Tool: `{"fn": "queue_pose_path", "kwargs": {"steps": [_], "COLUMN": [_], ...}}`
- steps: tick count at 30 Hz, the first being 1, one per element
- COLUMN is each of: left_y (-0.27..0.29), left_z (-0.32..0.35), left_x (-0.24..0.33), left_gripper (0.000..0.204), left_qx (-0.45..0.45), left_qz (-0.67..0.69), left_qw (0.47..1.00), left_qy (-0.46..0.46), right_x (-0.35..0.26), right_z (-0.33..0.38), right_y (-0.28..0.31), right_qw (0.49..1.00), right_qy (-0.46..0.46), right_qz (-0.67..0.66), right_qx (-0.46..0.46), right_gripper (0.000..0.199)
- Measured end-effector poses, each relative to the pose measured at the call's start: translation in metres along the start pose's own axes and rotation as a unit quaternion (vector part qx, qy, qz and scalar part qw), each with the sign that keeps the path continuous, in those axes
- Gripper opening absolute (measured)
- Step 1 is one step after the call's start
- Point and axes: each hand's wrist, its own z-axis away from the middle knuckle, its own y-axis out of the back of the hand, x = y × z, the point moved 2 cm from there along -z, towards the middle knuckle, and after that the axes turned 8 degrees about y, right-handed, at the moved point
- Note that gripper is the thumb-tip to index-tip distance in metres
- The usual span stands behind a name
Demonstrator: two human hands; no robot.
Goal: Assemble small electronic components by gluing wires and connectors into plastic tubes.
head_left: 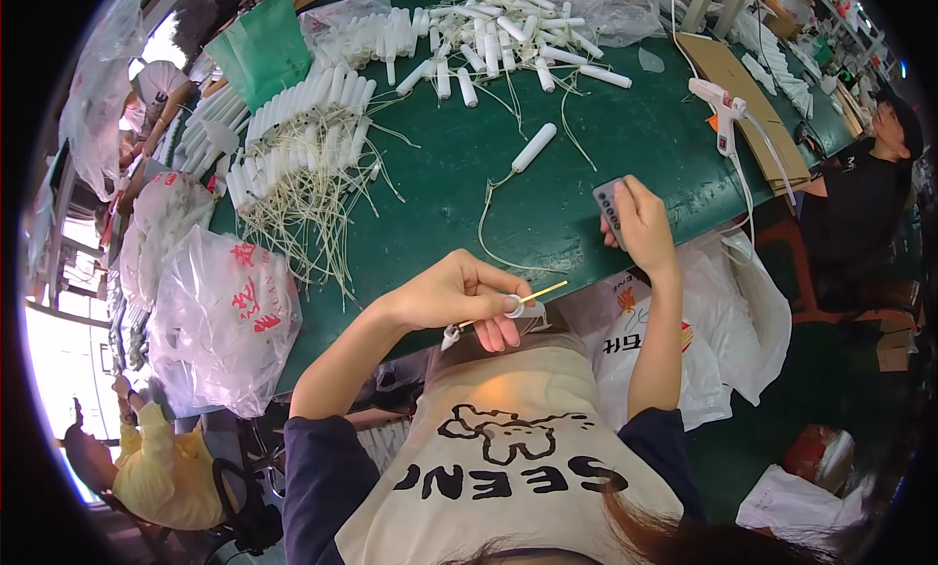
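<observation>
At the dark-green tabletop (430, 208), your left hand (467, 296) pinches a thin yellow rod (549, 289); your right hand (643, 223) grips a flat grey block (608, 210) with dark round spots.

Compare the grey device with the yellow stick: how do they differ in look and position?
The grey device has dark round spots, while the yellow stick shows none. The device is broad; the stick is thin. The device is in the right hand, the stick in the left hand. Both are held in bare hands.
</observation>
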Motion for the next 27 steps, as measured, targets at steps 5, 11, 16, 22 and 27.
{"fn": "queue_pose_path", "kwargs": {"steps": [5,11,16,22,27], "left_y": [0.002,0.001,-0.004,-0.001,-0.002], "left_z": [0.001,-0.001,0.000,0.002,0.006], "left_x": [-0.001,0.001,0.005,0.001,0.001], "left_gripper": [0.024,0.024,0.022,0.026,0.025], "left_qx": [-0.002,-0.018,-0.017,-0.030,-0.021], "left_qz": [0.001,-0.020,-0.023,-0.013,-0.006], "left_qw": [1.000,1.000,1.000,0.999,1.000], "left_qy": [-0.002,0.001,-0.004,0.001,-0.015], "right_x": [-0.031,-0.031,-0.022,-0.027,-0.020], "right_z": [0.023,0.033,0.027,0.033,0.078], "right_y": [0.019,0.038,0.033,0.027,0.021], "right_qw": [0.934,0.949,0.968,0.950,0.950], "right_qy": [-0.110,-0.068,-0.076,-0.077,-0.040], "right_qz": [-0.093,-0.094,-0.095,-0.138,-0.205], "right_qx": [-0.326,-0.293,-0.218,-0.269,-0.231], "right_gripper": [0.029,0.027,0.026,0.025,0.025]}}
